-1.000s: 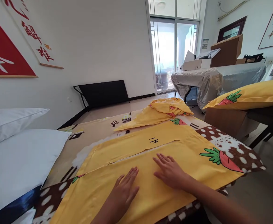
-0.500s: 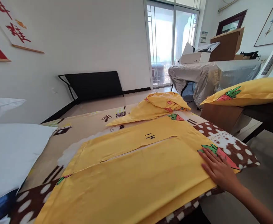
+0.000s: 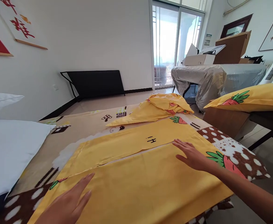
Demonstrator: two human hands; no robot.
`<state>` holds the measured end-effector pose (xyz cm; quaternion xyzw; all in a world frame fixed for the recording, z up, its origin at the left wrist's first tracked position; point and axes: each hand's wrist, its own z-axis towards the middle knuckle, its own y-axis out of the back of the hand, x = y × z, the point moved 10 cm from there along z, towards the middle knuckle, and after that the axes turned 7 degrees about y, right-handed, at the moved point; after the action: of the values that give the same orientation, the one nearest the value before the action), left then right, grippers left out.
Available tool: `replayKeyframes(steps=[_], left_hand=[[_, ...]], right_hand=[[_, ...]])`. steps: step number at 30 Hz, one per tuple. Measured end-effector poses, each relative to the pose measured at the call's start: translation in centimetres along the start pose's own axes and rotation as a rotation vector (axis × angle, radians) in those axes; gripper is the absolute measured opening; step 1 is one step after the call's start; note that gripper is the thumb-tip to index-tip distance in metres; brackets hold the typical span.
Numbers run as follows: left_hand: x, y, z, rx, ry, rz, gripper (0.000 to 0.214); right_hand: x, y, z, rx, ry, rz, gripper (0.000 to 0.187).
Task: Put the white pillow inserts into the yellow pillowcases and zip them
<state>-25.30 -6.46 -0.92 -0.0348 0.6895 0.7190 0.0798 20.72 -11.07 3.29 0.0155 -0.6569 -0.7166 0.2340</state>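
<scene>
A yellow pillowcase (image 3: 131,180) lies spread out on the patterned blanket (image 3: 75,133), with a long slit opening across it and carrots printed at its corners. My right hand (image 3: 192,155) is over its right side, near the right end of the slit, fingers extended and holding nothing. At the lower left, my left hand (image 3: 68,199) is over the same pillowcase with thumb and fingers apart, also holding nothing. Whether either palm presses on the cloth I cannot tell. Beyond the slit lies a crumpled yellow cloth (image 3: 159,105) with a carrot print.
A white pillow (image 3: 12,152) lies at the left. On the right, a stuffed yellow pillow (image 3: 255,98) rests above a cardboard box (image 3: 227,121). Behind stands a plastic-covered table (image 3: 199,77) with boxes, and a black folded frame (image 3: 96,84) leans against the wall.
My right hand has moved left and away from the carrot corner toward the slit. My left hand has come into view at the lower left. The view has shifted slightly.
</scene>
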Motion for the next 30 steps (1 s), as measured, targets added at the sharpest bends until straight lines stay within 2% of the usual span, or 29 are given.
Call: replayKeyframes(steps=[2, 3, 4, 5, 7, 8, 10, 12, 14, 16, 19, 21, 24, 26, 28, 30], left_hand=[[-5.9, -0.8, 4.3, 0.171, -0.076, 0.000, 0.063], [-8.5, -1.0, 6.6, 0.209, -0.103, 0.006, 0.062], [-10.2, -1.2, 8.9, 0.234, -0.078, 0.016, 0.062], [-11.2, -1.3, 11.1, 0.223, -0.043, 0.022, 0.063], [-11.1, -1.9, 14.6, 0.186, 0.045, 0.036, 0.065], [-10.2, -2.3, 15.9, 0.164, 0.081, 0.042, 0.065], [-6.9, -2.8, 17.5, 0.128, 0.146, 0.055, 0.064], [-2.5, -2.9, 18.4, 0.099, 0.217, 0.069, 0.062], [1.8, -2.6, 18.9, 0.082, 0.291, 0.080, 0.060], [4.8, -2.3, 19.2, 0.063, 0.332, 0.086, 0.059], [6.5, -1.9, 19.4, 0.008, 0.337, 0.084, 0.058], [6.2, -1.7, 19.2, -0.015, 0.314, 0.085, 0.058], [4.8, -1.0, 18.7, -0.043, 0.279, 0.092, 0.056], [3.1, -0.1, 18.4, -0.096, 0.220, 0.093, 0.052], [0.3, 0.6, 18.0, -0.143, 0.107, 0.076, 0.050], [-3.6, 0.4, 17.3, -0.126, -0.052, 0.042, 0.050]], right_hand=[[4.6, -1.5, 5.9, 0.077, 0.129, 0.160, 0.064], [6.4, -2.3, 8.7, 0.094, 0.174, 0.208, 0.064], [7.7, -3.2, 11.2, 0.097, 0.212, 0.225, 0.066], [8.6, -4.4, 13.4, 0.128, 0.242, 0.229, 0.066], [8.4, -6.7, 16.9, 0.180, 0.246, 0.181, 0.064], [7.2, -7.5, 18.2, 0.195, 0.223, 0.145, 0.063], [2.9, -7.9, 19.7, 0.184, 0.124, 0.071, 0.059], [-3.4, -6.9, 19.9, 0.141, -0.030, 0.017, 0.059], [-10.0, -5.4, 18.9, 0.099, -0.197, -0.037, 0.059], [-15.5, -3.8, 17.4, 0.046, -0.346, -0.100, 0.060], [-21.0, -2.0, 15.4, -0.056, -0.567, -0.230, 0.062], [-22.4, -1.4, 14.8, -0.115, -0.652, -0.317, 0.060], [-20.9, -0.6, 15.2, -0.194, -0.651, -0.387, 0.056], [-17.4, -0.1, 15.6, -0.252, -0.580, -0.375, 0.053], [-11.2, -0.5, 16.0, -0.256, -0.392, -0.281, 0.048], [-2.6, -2.5, 15.8, -0.162, -0.072, -0.122, 0.042]])
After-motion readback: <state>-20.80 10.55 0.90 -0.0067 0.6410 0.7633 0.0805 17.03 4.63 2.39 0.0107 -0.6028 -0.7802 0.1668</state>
